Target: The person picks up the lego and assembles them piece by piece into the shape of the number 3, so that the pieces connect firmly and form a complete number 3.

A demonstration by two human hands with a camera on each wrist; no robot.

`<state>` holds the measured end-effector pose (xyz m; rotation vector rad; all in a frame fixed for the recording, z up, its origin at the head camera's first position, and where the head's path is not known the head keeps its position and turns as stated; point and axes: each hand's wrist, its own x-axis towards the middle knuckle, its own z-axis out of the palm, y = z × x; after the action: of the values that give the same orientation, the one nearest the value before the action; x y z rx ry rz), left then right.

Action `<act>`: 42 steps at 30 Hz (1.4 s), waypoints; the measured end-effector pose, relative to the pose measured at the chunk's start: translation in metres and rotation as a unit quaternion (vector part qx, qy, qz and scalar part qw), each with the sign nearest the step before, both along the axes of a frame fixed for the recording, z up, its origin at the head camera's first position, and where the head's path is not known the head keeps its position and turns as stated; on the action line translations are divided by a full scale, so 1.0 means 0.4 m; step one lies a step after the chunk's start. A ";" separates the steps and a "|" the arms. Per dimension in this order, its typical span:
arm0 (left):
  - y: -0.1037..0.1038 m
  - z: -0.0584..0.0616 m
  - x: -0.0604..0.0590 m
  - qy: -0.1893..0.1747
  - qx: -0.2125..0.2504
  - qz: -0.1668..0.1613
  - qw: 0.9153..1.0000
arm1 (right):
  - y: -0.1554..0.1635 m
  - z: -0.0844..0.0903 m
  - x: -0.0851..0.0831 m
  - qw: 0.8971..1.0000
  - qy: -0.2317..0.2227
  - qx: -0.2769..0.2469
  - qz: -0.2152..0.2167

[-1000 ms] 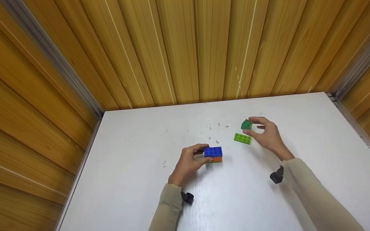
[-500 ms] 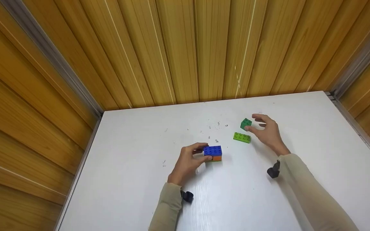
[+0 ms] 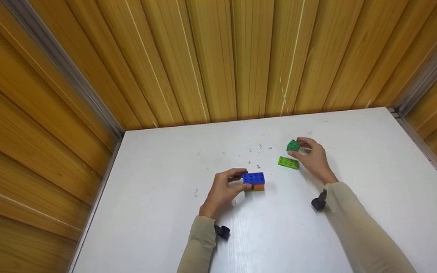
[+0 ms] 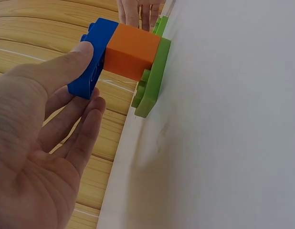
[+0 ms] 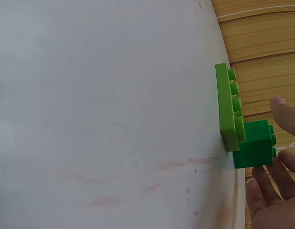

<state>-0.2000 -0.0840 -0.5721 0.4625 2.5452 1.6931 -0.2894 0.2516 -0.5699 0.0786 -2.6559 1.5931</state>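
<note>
Since half a second ago the right hand [image 3: 313, 157] has closed in: its fingers, then spread beside the dark green cube [image 3: 293, 145], now curl round it, thumb and forefinger pinching its sides. The left hand [image 3: 224, 189] has not moved, thumb and fingers gripping the stack [image 3: 253, 181], blue brick over orange over a green plate. By the look of it, the step in hand is taking up the cube, which from the right wrist view seems to sit on the table [image 3: 165, 212]. A next move would likely call for a clean lift clear of the flat green plate [image 3: 288, 162], which lies just inside the right hand's thumb, close beside the cube. That hand and the cube are well apart from the stack, ahead and to the right of the left hand.
</note>
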 end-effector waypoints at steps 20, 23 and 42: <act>0.003 -0.004 0.002 -0.002 0.014 -0.010 1.000 | -0.007 -0.005 -0.014 0.998 -0.057 0.002 -0.030; 0.005 -0.006 0.002 -0.002 0.011 -0.008 1.000 | -0.008 -0.004 -0.012 0.998 -0.057 0.001 -0.032; 0.012 -0.007 0.009 -0.002 0.016 -0.004 1.000 | 0.000 -0.002 -0.011 0.999 -0.037 0.005 -0.019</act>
<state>-0.1964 -0.0794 -0.5749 0.4691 2.5138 1.7336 -0.2939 0.2515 -0.5709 -0.0315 -2.7029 1.6032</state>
